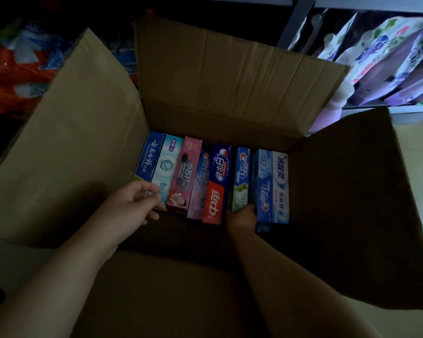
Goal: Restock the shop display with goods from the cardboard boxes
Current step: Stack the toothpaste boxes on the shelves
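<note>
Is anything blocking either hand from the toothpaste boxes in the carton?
Nothing visible does. The carton has its flaps folded out. The left hand reaches the near end of the leftmost toothpaste boxes, and the right hand is down at the green Crest box. Whether either grips yet is unclear.

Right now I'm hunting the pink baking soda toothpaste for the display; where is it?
In the head view, the pink baking soda toothpaste stands third from the left in the cardboard box, beside the left hand.
</note>
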